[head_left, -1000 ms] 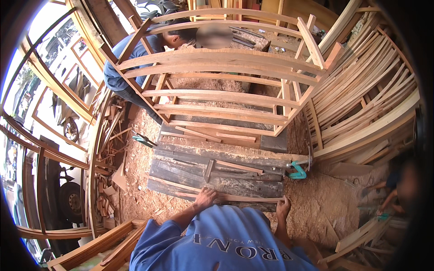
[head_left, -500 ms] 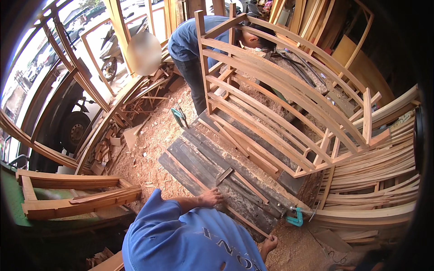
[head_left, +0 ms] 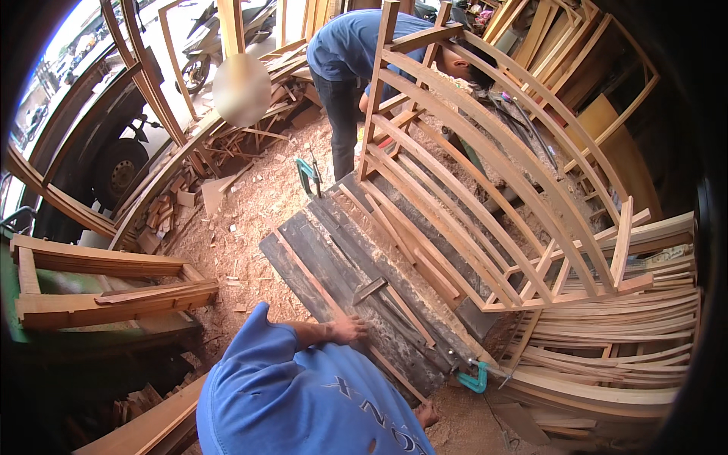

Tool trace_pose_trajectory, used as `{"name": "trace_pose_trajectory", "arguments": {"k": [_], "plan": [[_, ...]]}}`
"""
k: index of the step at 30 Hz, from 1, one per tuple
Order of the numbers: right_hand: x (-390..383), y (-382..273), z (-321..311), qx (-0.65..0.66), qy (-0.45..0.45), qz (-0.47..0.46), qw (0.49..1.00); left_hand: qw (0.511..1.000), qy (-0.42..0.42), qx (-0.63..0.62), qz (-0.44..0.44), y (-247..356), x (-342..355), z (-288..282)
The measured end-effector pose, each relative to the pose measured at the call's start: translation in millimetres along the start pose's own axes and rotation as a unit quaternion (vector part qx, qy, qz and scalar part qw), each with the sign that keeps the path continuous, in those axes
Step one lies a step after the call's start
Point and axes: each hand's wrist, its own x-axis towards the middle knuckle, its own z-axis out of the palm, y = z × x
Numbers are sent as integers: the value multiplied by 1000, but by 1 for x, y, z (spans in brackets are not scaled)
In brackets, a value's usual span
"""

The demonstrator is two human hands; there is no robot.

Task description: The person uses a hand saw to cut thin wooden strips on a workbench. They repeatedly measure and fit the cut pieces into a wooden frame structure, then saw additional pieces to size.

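Observation:
My left hand point(head_left: 347, 329) lies across a long thin wooden strip point(head_left: 307, 267) on the dark workbench point(head_left: 299, 227), its fingers bent over the strip. Close to my body, my right hand point(head_left: 426, 414) is closed at the strip's near end; my blue sleeve and shirt partly hide it. Just beyond my left hand, a short dark block point(head_left: 368, 291) sits on the bench, with a thinner wood piece point(head_left: 409, 317) beside it. Teal clamps grip the bench, one at its near right corner point(head_left: 473, 378) and another at the far left point(head_left: 308, 176).
A large slatted wooden frame point(head_left: 485, 167) stands over the bench's far side. Behind it a co-worker point(head_left: 356, 45) in blue bends down. Curved slats point(head_left: 607, 326) are stacked at right. A wooden frame point(head_left: 114, 299) lies at left. Shavings point(head_left: 235, 258) cover the floor.
The view has shifted slightly. My right hand has drawn in closer to my body and is more covered by my shirt. My left hand stays on the strip.

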Motion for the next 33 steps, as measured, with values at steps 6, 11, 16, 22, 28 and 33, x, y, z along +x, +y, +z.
{"name": "trace_pose_trajectory", "arguments": {"k": [6, 11, 16, 22, 28, 33], "plan": [[22, 13, -4, 58, -55, 5, 997, 995, -93, -14, 14, 0, 6, -7], [17, 13, -9, 111, -88, 3, 990, 996, 50, 66, 40, 3, 3, -7], [8, 10, -9, 173, -104, 48, 978, 997, -17, 72, 18, 7, 2, -4], [-2, 4, 2, 222, -85, 30, 971, 996, -2, 75, -46, 12, 8, -11], [-15, -4, 0, 275, -98, 60, 954, 989, -100, 90, -59, 18, 23, -16], [-20, -1, -5, 339, -83, 25, 937, 984, -132, 58, -107, 33, 39, -22]]}}
